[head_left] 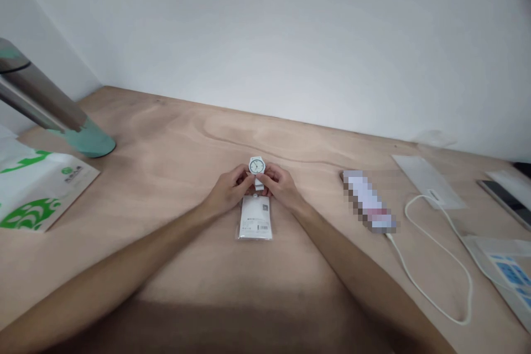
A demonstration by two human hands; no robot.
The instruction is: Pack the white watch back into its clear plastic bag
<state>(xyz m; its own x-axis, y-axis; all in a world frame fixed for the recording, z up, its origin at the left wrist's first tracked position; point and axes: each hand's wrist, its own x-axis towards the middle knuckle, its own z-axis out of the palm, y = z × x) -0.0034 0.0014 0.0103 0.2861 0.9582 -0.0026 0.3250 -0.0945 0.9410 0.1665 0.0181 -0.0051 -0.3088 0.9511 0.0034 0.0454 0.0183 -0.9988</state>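
A small white watch (256, 166) with a round dial is held upright between my two hands over the wooden table (178, 276). My left hand (232, 187) has its fingers closed on the watch's left side, thumb near the strap. On the other side, my right hand (282, 183) pinches the watch, its thumb at the strap below the dial. Just beneath the hands lies a clear packet with a white printed card (255, 218), its top edge close to my fingertips.
A steel and green bottle (89, 133) stands at the left behind a white and green bag (37, 193). To the right are a blurred-out phone (369, 202), a white cable (468, 287), a clear sleeve (427, 180), another phone (506, 199) and a blue-printed packet (512, 274).
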